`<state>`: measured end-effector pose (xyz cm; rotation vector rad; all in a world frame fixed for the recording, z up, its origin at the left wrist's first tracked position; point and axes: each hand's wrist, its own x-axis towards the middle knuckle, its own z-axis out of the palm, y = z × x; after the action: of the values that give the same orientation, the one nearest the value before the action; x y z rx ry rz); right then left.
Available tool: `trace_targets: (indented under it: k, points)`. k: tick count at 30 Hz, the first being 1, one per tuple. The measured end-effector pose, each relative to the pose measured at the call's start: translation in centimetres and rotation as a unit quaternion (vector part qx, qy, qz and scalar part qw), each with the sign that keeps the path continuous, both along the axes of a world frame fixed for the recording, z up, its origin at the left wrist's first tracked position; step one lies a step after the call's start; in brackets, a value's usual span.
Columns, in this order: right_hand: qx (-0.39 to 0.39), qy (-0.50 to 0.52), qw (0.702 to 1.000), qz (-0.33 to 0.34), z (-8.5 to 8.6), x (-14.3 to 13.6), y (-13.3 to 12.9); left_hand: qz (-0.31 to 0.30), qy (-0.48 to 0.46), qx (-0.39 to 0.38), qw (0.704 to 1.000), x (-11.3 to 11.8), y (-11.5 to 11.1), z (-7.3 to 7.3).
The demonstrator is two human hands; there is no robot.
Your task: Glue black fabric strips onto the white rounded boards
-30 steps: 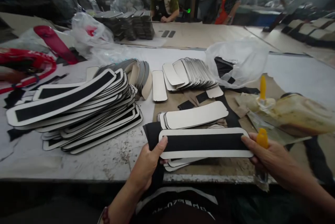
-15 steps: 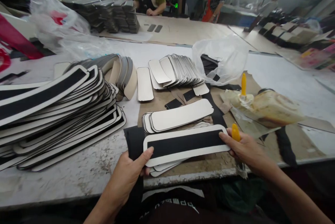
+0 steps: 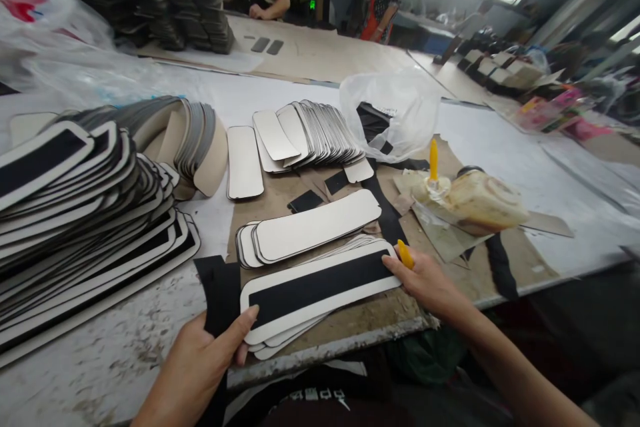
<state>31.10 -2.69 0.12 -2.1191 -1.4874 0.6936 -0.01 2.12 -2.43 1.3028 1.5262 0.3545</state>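
1. The left hand is at the panel's eight o'clock, the right hand at three.
2. A panel stack lies at twelve, a row of pieces behind it.
3. A panel pile lies at ten.
4. A bag lies at one, a container at two.

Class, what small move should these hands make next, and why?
Probably lay the long rounded white panel on the tall stack of white-bordered panels at left: its black rectangular strip looks flat inside a white border, like those there.
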Motion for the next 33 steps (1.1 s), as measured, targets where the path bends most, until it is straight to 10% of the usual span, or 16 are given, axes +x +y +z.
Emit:
trace_targets:
  k: [33]
  points:
    - [-0.004,-0.043,0.999,0.025,-0.6,0.5,-0.3,0.064,-0.004,-0.031,0.997,1.0,-1.0,0.0]
